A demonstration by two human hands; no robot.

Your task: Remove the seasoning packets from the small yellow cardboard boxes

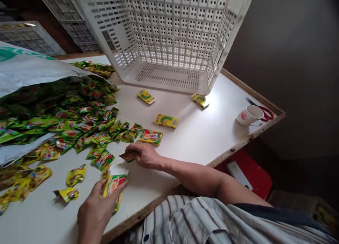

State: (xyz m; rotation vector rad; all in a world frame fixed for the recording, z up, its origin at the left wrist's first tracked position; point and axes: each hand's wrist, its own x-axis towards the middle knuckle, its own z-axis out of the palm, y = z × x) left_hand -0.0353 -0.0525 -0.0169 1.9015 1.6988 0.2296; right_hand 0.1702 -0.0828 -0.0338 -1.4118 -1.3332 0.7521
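Observation:
My left hand (96, 208) is wrapped round a small yellow and green box (116, 184) with its white top flap standing open, near the table's front edge. Just beyond it, my right hand (141, 155) pinches a green candy packet (128, 155). Behind my right hand lies a closed box (150, 137) with a red and green front. Three more yellow boxes lie farther back, one (166, 120) in the middle, one (146, 96) to its left and one (200, 100) by the basket. Green packets (102, 159) are heaped to the left, with yellow packets (76, 175) nearer me.
A white plastic basket (169, 79) lies on its side at the back of the white table (196, 138). A large white sack (39, 74) spills packets at the left. A cup (249, 115) and red-handled scissors (266, 114) are at the right corner. A red stool (251, 173) stands below.

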